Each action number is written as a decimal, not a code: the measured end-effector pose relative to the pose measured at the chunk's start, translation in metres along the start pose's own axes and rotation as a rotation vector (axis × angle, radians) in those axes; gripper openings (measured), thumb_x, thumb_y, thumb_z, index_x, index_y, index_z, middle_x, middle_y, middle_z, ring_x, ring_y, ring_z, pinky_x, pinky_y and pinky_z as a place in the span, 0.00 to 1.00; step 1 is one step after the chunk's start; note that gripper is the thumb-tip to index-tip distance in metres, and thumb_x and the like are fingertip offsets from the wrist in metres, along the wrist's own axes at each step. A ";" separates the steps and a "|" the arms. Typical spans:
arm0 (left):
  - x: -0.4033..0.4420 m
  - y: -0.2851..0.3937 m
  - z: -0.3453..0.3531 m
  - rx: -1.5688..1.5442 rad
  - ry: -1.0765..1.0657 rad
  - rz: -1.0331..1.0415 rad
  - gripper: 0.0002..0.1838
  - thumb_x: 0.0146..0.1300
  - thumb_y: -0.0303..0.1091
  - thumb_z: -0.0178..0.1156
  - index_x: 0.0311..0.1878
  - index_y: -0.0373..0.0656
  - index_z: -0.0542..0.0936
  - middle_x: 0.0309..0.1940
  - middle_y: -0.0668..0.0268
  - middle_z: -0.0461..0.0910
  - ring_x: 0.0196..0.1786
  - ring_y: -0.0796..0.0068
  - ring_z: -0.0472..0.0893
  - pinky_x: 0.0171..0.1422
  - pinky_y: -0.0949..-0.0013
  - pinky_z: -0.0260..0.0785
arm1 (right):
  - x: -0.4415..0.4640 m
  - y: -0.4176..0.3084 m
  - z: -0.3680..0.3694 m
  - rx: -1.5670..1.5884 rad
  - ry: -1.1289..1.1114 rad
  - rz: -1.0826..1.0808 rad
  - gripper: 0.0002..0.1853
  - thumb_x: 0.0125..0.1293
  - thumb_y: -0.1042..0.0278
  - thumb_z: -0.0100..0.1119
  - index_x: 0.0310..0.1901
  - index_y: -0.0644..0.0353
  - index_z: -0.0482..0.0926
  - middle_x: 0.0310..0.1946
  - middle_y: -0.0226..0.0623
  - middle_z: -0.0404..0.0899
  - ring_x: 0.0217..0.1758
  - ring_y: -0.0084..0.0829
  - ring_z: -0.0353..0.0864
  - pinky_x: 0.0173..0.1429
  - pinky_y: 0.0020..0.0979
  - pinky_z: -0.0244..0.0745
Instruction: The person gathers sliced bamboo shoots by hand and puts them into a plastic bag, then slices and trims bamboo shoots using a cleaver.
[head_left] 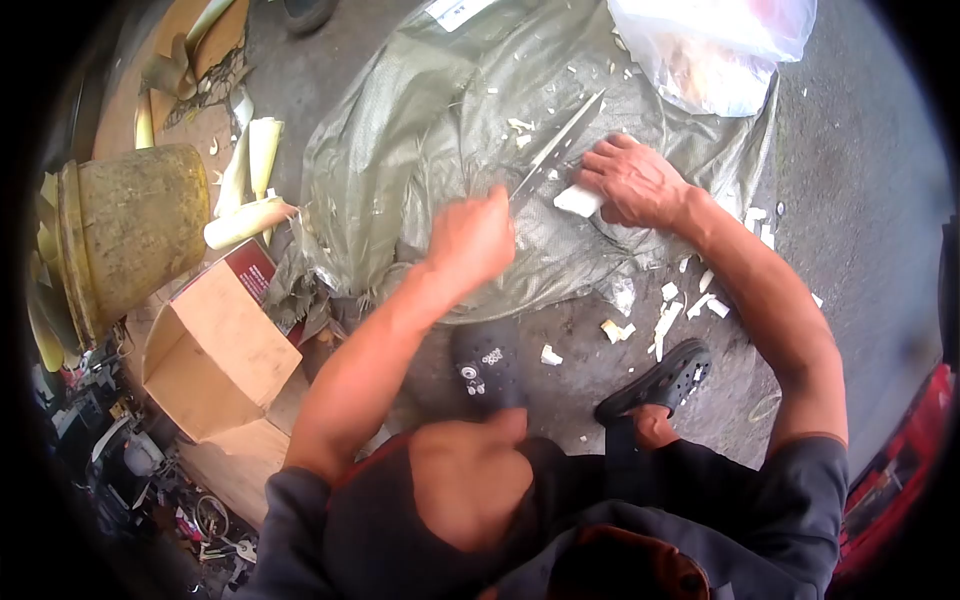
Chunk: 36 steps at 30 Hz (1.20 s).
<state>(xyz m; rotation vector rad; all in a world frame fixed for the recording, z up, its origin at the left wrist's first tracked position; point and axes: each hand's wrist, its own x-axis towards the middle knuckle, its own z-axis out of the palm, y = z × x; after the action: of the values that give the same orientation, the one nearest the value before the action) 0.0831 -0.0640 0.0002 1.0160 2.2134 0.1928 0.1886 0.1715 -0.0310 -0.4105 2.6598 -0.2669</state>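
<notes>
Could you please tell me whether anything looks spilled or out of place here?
Yes: white scraps lie scattered on the dark floor near the right shoe, beyond the edge of the greenish sheet, looking strewn rather than gathered.

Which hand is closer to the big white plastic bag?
Right. The right hand is just below the plastic bag in the picture; the left hand, holding the knife, is farther down and left.

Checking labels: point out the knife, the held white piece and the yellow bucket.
Knife (557, 145): head view, on the blade.
Held white piece (577, 201): head view, on its exposed face.
Yellow bucket (145, 215): head view, on its outer wall.
</notes>
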 end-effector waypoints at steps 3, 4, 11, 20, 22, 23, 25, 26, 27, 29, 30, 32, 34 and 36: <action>0.000 -0.006 0.003 -0.052 0.002 -0.004 0.11 0.65 0.31 0.58 0.43 0.32 0.76 0.31 0.43 0.84 0.39 0.39 0.85 0.47 0.42 0.75 | -0.024 -0.006 -0.023 0.403 -0.116 0.222 0.20 0.60 0.62 0.61 0.54 0.59 0.77 0.42 0.38 0.82 0.52 0.35 0.81 0.61 0.40 0.77; -0.002 -0.008 0.004 -0.081 0.023 0.002 0.11 0.65 0.31 0.57 0.44 0.32 0.76 0.31 0.43 0.84 0.39 0.39 0.85 0.47 0.42 0.75 | -0.034 -0.008 -0.039 0.581 -0.146 0.371 0.21 0.59 0.62 0.61 0.53 0.60 0.76 0.42 0.40 0.82 0.51 0.37 0.82 0.58 0.40 0.79; -0.013 -0.019 -0.007 -0.100 0.143 -0.017 0.14 0.67 0.31 0.56 0.50 0.31 0.77 0.30 0.42 0.83 0.36 0.37 0.84 0.45 0.41 0.74 | -0.026 0.000 0.023 1.242 0.204 0.572 0.41 0.57 0.50 0.63 0.70 0.64 0.67 0.56 0.53 0.80 0.57 0.44 0.80 0.61 0.43 0.75; -0.051 -0.017 -0.007 0.020 0.171 0.118 0.10 0.65 0.28 0.59 0.48 0.36 0.73 0.31 0.48 0.83 0.29 0.43 0.83 0.34 0.45 0.73 | 0.010 -0.041 0.059 0.572 0.921 0.714 0.27 0.57 0.61 0.72 0.57 0.60 0.76 0.47 0.45 0.78 0.53 0.50 0.77 0.57 0.45 0.75; -0.055 -0.015 -0.004 0.065 0.175 0.152 0.09 0.64 0.27 0.59 0.46 0.38 0.73 0.30 0.50 0.83 0.28 0.45 0.83 0.32 0.46 0.73 | 0.016 -0.045 0.061 0.542 0.971 0.699 0.20 0.56 0.64 0.71 0.49 0.60 0.79 0.47 0.44 0.78 0.51 0.48 0.77 0.54 0.43 0.75; -0.054 -0.013 -0.004 0.086 0.173 0.158 0.08 0.64 0.26 0.59 0.45 0.38 0.73 0.29 0.51 0.82 0.28 0.46 0.83 0.31 0.47 0.73 | 0.018 -0.044 0.064 0.530 0.985 0.706 0.20 0.55 0.64 0.72 0.49 0.59 0.79 0.47 0.44 0.78 0.50 0.47 0.77 0.54 0.43 0.75; -0.051 -0.009 -0.006 0.124 0.180 0.182 0.07 0.62 0.25 0.59 0.42 0.39 0.72 0.28 0.52 0.81 0.27 0.49 0.84 0.30 0.50 0.75 | 0.023 -0.042 0.069 0.508 1.009 0.716 0.21 0.52 0.65 0.73 0.48 0.59 0.79 0.47 0.44 0.78 0.49 0.47 0.77 0.53 0.43 0.75; -0.050 -0.007 -0.008 0.141 0.187 0.202 0.07 0.60 0.23 0.57 0.40 0.39 0.72 0.27 0.53 0.81 0.26 0.50 0.84 0.29 0.51 0.76 | 0.025 -0.043 0.070 0.496 1.015 0.718 0.21 0.51 0.66 0.73 0.47 0.59 0.79 0.47 0.43 0.78 0.49 0.47 0.77 0.52 0.43 0.75; -0.049 -0.006 -0.010 0.158 0.194 0.226 0.06 0.58 0.22 0.56 0.39 0.39 0.72 0.26 0.53 0.81 0.25 0.52 0.84 0.28 0.53 0.77 | 0.027 -0.044 0.071 0.481 1.020 0.722 0.21 0.50 0.66 0.73 0.47 0.58 0.79 0.47 0.43 0.78 0.49 0.47 0.77 0.52 0.43 0.75; -0.048 -0.001 -0.015 0.194 0.158 0.217 0.06 0.58 0.22 0.56 0.38 0.38 0.71 0.26 0.53 0.81 0.25 0.52 0.84 0.27 0.53 0.77 | 0.027 -0.042 0.075 0.454 1.033 0.708 0.22 0.47 0.66 0.74 0.46 0.58 0.80 0.47 0.42 0.78 0.50 0.46 0.77 0.51 0.43 0.75; -0.047 0.001 -0.017 0.213 0.140 0.211 0.06 0.58 0.22 0.56 0.38 0.38 0.71 0.26 0.53 0.81 0.25 0.52 0.84 0.27 0.53 0.77 | 0.028 -0.040 0.078 0.443 1.042 0.686 0.23 0.46 0.66 0.74 0.46 0.58 0.80 0.48 0.41 0.78 0.50 0.46 0.77 0.51 0.42 0.75; -0.046 0.006 -0.020 0.235 0.106 0.180 0.06 0.59 0.23 0.57 0.39 0.39 0.71 0.26 0.53 0.80 0.25 0.51 0.84 0.28 0.51 0.75 | 0.030 -0.036 0.082 0.428 1.059 0.655 0.23 0.45 0.66 0.75 0.46 0.57 0.80 0.48 0.40 0.78 0.50 0.44 0.77 0.50 0.41 0.74; -0.043 0.011 -0.025 0.251 0.061 0.158 0.07 0.59 0.23 0.57 0.39 0.39 0.71 0.26 0.53 0.80 0.25 0.50 0.83 0.28 0.49 0.74 | 0.031 -0.036 0.082 0.423 1.073 0.642 0.23 0.45 0.66 0.75 0.46 0.56 0.81 0.47 0.38 0.78 0.49 0.43 0.77 0.49 0.40 0.73; -0.037 0.017 -0.033 0.259 0.010 0.149 0.07 0.58 0.22 0.56 0.39 0.39 0.71 0.25 0.52 0.80 0.25 0.49 0.83 0.28 0.49 0.74 | 0.029 -0.036 0.082 0.445 1.054 0.627 0.24 0.45 0.67 0.75 0.47 0.56 0.81 0.48 0.37 0.78 0.47 0.41 0.77 0.48 0.40 0.72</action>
<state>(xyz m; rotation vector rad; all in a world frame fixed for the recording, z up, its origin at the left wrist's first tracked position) 0.0897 -0.0746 0.0512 1.3241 2.2114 -0.0239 0.2089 0.1184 -0.1064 0.9505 3.3336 -1.0628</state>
